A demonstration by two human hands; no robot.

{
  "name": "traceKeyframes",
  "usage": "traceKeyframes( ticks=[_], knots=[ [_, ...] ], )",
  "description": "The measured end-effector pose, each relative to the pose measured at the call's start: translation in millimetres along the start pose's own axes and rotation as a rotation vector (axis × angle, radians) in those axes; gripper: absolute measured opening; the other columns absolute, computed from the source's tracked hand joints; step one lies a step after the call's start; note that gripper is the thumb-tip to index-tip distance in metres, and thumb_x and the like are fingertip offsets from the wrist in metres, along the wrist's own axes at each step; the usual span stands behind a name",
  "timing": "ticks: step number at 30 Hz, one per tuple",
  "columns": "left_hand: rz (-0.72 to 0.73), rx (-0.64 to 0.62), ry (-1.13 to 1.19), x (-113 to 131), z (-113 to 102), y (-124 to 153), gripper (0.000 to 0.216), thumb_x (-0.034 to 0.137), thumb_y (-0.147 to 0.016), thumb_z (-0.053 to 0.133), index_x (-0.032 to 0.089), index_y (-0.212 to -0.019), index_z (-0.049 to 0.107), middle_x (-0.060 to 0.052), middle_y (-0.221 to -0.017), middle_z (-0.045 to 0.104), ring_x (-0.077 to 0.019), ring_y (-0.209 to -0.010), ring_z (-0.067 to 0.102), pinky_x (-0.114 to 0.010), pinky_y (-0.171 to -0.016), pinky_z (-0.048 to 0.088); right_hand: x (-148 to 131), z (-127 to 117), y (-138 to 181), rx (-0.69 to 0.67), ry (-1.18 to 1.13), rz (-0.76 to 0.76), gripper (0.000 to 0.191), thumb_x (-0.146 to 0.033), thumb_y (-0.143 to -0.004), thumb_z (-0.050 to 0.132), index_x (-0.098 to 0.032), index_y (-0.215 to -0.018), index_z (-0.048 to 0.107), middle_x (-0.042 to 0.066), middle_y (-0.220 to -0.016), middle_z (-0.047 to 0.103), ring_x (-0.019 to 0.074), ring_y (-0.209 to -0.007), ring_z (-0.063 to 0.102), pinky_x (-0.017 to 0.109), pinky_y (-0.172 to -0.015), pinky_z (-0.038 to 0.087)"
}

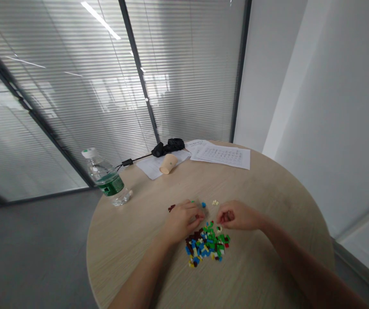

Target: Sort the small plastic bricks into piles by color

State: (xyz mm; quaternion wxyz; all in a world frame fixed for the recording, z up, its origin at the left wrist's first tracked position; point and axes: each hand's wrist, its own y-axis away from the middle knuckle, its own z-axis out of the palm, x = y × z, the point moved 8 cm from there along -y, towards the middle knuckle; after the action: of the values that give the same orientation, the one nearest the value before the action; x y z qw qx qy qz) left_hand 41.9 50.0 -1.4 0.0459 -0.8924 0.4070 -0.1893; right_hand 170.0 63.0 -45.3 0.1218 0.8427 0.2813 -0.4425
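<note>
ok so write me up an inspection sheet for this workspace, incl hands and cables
Surface: round wood-look table
Job's things: multicoloured brick pile; cream pieces and a blue piece beyond it
Clutter: bottle, cup, printed papers, black bundle
Hands: left hand and right hand near the pile; what either grip holds is unclear
Cables: black cord near the bottle
Surroundings: blinds, pale wall

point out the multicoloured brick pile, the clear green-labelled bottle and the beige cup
Pile of small multicoloured bricks [207, 243], head view: its middle.
Clear green-labelled plastic bottle [111, 184], head view: its label.
Beige tapered cup [167, 164], head view: its side.
</note>
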Motion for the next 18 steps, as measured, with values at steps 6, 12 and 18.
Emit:
traceKeyframes(
  ticks=[6, 12, 18],
  knots=[
    [-0.016, -0.02, -0.002, -3, 1, 0, 0.012, 0.017, -0.083, 0.053, 0.018, -0.083, 0.065, -0.002, -0.083, 0.065, -0.0162, -0.084, 0.055, -0.025, -0.074, 0.04, -2, 4, 2, -0.064, 0.1, -0.044, 0.013, -0.017, -0.064, 0.066, -0.016, -0.076, 0.072, 0.001, -0.067, 0.061, 0.0106, -0.058, 0.052, 0.02, -0.053, 0.039],
    [-0.049, -0.068, 0.005, -6, 4, 2, 0.013, 0.016, -0.082, 0.054, 0.019, -0.085, 0.065, -0.001, -0.082, 0.064, -0.0154, -0.083, 0.055, -0.025, -0.074, 0.04, 2, 2, 2, -0.085, 0.091, -0.02, 0.013, -0.028, -0.071, 0.067, -0.015, -0.072, 0.07, 0.002, -0.068, 0.063, 0.0123, -0.061, 0.055, 0.021, -0.055, 0.04],
    [-0.042, -0.089, 0.014, -3, 4, 2, 0.013, 0.016, -0.082, 0.051, 0.019, -0.084, 0.064, -0.001, -0.083, 0.063, -0.0148, -0.082, 0.055, -0.024, -0.074, 0.04, 20, -35, 1, 0.289, 0.148, 0.097, 0.016, -0.029, -0.079, 0.058, -0.016, -0.077, 0.067, 0.005, -0.074, 0.068, 0.0154, -0.068, 0.06, 0.025, -0.063, 0.044]
  ],
)
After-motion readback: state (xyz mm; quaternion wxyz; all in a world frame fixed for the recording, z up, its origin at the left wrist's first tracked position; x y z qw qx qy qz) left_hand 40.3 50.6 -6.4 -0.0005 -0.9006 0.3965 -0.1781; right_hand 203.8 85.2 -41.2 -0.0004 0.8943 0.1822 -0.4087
